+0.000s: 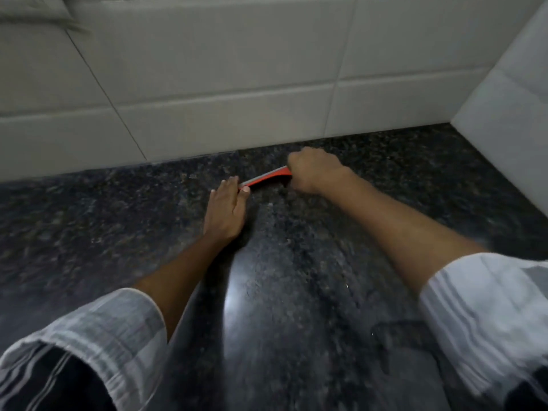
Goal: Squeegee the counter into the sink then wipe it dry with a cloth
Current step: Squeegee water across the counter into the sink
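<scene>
A red squeegee (267,176) with a grey blade edge lies low on the dark speckled granite counter (296,292), close to the back wall. My right hand (314,170) is closed in a fist around its right end, hiding the handle. My left hand (226,209) rests flat on the counter, fingers together, with the thumb and fingertips touching the squeegee's left end. Neither a sink nor a cloth is in view. A bright sheen runs down the middle of the counter.
A white tiled wall (222,84) rises right behind the squeegee, and a second tiled wall (510,120) closes the corner at the right. My striped sleeves (89,345) fill the lower corners of the view.
</scene>
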